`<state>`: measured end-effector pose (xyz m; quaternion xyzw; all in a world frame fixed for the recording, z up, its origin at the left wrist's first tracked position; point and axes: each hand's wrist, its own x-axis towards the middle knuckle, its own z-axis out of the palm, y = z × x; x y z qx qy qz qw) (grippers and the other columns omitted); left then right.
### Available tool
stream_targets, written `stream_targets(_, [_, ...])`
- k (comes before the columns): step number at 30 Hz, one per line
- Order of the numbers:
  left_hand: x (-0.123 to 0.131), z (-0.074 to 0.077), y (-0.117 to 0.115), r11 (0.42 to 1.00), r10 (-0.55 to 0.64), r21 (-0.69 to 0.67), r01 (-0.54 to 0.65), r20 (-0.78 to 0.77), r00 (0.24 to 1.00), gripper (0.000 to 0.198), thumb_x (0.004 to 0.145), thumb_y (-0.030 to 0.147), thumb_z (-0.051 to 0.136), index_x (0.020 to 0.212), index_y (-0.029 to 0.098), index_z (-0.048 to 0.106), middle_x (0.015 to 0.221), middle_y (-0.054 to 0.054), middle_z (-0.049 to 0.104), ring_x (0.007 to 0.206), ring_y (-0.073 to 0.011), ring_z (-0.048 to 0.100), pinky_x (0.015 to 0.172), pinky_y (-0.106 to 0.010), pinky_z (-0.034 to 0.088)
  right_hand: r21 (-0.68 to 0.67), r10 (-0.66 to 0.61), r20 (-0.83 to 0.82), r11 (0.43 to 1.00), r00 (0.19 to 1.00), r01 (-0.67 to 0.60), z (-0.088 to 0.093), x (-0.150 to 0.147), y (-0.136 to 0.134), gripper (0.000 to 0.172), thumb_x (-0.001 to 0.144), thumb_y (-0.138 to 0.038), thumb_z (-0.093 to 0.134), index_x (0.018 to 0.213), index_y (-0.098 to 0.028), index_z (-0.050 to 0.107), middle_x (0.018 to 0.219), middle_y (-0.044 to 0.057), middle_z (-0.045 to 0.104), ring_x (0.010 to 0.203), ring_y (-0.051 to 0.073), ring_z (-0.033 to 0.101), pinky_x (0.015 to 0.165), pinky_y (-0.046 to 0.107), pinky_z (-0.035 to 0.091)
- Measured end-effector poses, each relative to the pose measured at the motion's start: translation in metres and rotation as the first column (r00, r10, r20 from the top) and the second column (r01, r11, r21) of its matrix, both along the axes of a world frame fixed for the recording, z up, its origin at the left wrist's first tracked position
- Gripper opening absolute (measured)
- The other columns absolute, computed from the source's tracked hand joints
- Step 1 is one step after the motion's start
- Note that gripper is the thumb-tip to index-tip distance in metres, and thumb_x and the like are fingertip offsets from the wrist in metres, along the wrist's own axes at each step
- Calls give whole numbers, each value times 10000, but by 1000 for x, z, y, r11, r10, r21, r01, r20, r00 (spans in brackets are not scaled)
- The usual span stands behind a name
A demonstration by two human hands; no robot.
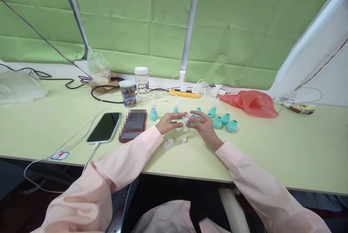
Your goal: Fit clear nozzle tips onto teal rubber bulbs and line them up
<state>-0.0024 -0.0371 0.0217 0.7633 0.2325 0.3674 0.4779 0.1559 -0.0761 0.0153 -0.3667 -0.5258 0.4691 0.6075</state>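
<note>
Your right hand [202, 124] pinches a small clear plastic piece [187, 118] above the table [272, 146]. Your left hand [170, 121] meets it with thumb and forefinger parted; its grip cannot be confirmed. Support both sides lightly, keep the piece aligned, and clear the teal bulbs [232, 126] nearby.

Two phones [103, 128] lie on the counter [274, 149] at nine o'clock from the hands [170, 121], with squeeze bulbs [217, 123] at three and a power strip [185, 94] at twelve.
</note>
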Motion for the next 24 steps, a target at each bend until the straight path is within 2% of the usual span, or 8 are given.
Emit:
stream_targets(3, [5,-2,-5,998,55,36,-57,60,997,502,642,264,578,1114,159,442,1077,-109,529,958,-200,508,761,-313,426,-5,18,-14,1000,1000,-18,0,-1,1,326,605,-311,622,885,-179,521,737,27,633,647,146,600,676,355,487])
stream_targets(5, [7,-3,-7,982,139,121,-143,40,990,451,661,295,558,1083,166,464,1024,-91,561,933,-185,520,758,-304,425,-7,32,-17,999,999,-32,-1,-2,1,306,596,-312,628,855,-180,532,760,33,636,680,157,602,692,363,483])
stream_targets(8, [6,-4,-9,900,270,354,-255,5,963,352,668,319,547,984,164,539,987,-76,579,915,-176,523,794,-307,405,-3,62,-20,998,998,-62,-2,-2,1,294,584,-305,639,828,-176,538,743,29,638,698,164,602,715,377,476])
stream_targets(12, [4,-4,-8,782,330,560,-271,-3,944,269,695,296,516,918,152,561,916,-80,601,870,-165,537,782,-300,408,-21,100,-11,995,995,-100,-4,-1,1,288,579,-292,645,819,-174,538,715,17,638,695,162,602,722,381,475])
stream_targets(15, [4,-5,-7,731,337,630,-262,0,942,234,702,290,501,880,149,559,877,-74,605,839,-149,540,761,-284,416,-36,115,9,993,993,-115,-5,-1,1,282,588,-290,639,824,-176,533,723,20,640,691,161,603,708,371,477])
stream_targets(19, [6,-6,-7,669,396,677,-306,24,918,220,685,277,509,853,142,555,839,-73,609,807,-145,536,745,-280,420,-22,115,39,993,993,-114,-6,-2,0,289,591,-295,634,832,-176,528,724,23,642,691,158,601,694,363,480])
stream_targets(24, [7,-7,-8,629,472,702,-336,-1,882,183,667,279,509,784,153,573,794,-68,614,776,-147,534,716,-273,429,-2,107,118,994,987,-107,-3,-4,-1,282,614,-308,614,847,-178,523,737,25,646,678,149,600,695,354,480])
